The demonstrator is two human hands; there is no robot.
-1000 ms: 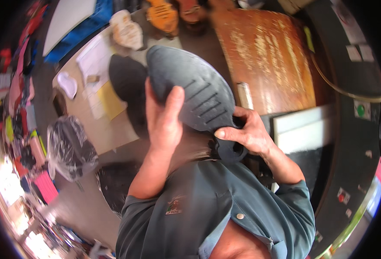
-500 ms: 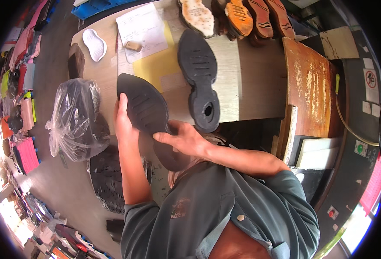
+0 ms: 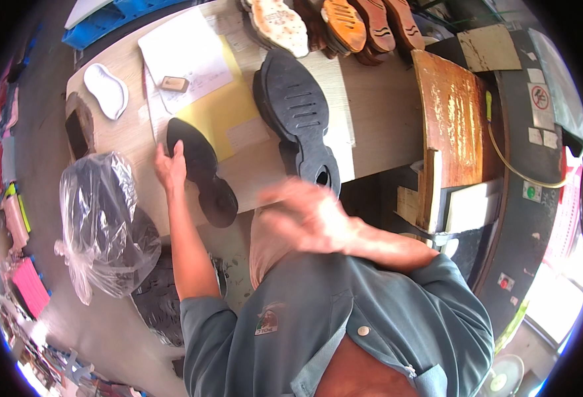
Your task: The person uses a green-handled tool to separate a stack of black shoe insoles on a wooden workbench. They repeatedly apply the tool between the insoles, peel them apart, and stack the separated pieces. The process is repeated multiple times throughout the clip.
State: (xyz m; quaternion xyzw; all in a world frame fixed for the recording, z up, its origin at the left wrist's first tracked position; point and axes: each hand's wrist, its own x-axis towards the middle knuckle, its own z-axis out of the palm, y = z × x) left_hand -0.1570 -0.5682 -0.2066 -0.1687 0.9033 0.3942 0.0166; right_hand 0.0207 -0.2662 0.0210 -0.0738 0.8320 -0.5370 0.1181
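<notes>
While the left hand (image 3: 170,169) adjoins the left edge of a black shoe sole (image 3: 202,171) overhanging the surface's (image 3: 384,142) near edge, its grip cannot be determined. The blurred right hand (image 3: 314,215) is empty, fingers spread. Stacked black soles (image 3: 298,99) appear already set down; remaining work is indeterminable.

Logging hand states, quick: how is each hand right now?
Left hand: at the edge of a black, rubber-looking shoe sole; grip unclear.
Right hand: blurred, apparently open and empty.
</notes>
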